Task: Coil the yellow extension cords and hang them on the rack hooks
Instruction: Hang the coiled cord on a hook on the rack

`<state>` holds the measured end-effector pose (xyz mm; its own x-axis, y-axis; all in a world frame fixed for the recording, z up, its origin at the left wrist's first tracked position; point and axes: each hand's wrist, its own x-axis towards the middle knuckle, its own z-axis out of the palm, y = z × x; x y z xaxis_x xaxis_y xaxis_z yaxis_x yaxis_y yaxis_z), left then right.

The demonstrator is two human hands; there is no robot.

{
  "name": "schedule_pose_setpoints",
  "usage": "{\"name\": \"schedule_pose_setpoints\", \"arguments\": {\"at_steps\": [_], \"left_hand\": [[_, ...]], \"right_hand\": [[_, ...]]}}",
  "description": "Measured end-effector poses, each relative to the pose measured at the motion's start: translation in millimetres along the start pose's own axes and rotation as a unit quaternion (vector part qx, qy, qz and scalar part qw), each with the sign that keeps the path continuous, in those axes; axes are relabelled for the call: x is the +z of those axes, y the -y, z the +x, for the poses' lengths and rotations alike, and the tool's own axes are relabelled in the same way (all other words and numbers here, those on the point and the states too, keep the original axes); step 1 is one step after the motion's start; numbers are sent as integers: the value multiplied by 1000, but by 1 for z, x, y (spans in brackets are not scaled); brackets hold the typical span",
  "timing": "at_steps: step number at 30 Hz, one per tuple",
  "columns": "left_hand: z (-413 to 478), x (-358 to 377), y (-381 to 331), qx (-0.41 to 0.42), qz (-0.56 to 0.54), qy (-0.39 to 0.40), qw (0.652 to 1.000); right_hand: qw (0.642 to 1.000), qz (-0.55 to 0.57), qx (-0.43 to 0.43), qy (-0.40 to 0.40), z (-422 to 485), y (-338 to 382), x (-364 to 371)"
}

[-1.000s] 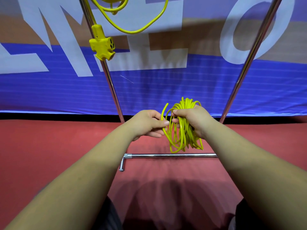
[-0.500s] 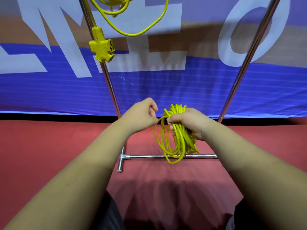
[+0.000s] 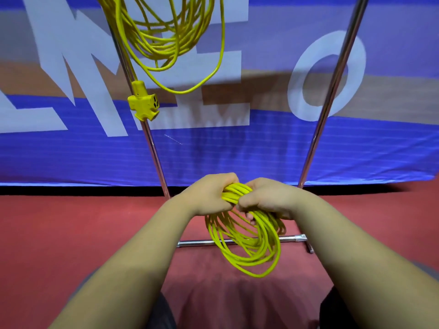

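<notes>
Up and left of the grips, the hung extension cord (image 3: 166, 39) drooped from above the frame. Its three-way socket end (image 3: 143, 104) dangled against the left rack pole (image 3: 154, 153). Half a second earlier the left grip (image 3: 209, 195) had pinched a single strand off to one side. Now it had closed round the top of the coiled extension cord (image 3: 249, 248) and touched the right grip (image 3: 268, 198), which was still clenched on the same bunch. The loops hung slack below both, in front of the base bar (image 3: 197, 243). The winding looked finished, as no loose tail showed. Lifting the coil to a hook, out of sight overhead, seemed next. Right of the grips stood the right rack pole (image 3: 332, 91). The view had also tipped upward.
</notes>
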<state>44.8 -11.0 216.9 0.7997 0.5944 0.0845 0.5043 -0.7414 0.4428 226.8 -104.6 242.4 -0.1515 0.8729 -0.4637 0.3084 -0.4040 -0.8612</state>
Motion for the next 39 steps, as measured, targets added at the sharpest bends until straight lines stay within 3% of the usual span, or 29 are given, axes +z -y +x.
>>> {"name": "schedule_pose_setpoints", "arguments": {"at_steps": [6, 9, 21, 25, 30, 39], "left_hand": [[7, -17, -25, -44, -40, -17, 998], [15, -39, -39, -77, -65, -55, 993], [65, -123, -116, -98, -71, -164, 979], [88, -163, -147, 14, -113, -186, 976], [126, -222, -174, 142, -28, -234, 961], [186, -311, -217, 159, 142, -305, 928]], "right_hand": [[986, -70, -86, -123, -19, 4, -14], [960, -145, -141, -194, -35, 9, -28], [872, -205, -223, -383, -81, 73, -98], [835, -262, -239, -421, -104, 117, -141], [786, -324, -261, -457, -134, 180, -186], [726, -346, -307, -509, -182, 273, -241]]}}
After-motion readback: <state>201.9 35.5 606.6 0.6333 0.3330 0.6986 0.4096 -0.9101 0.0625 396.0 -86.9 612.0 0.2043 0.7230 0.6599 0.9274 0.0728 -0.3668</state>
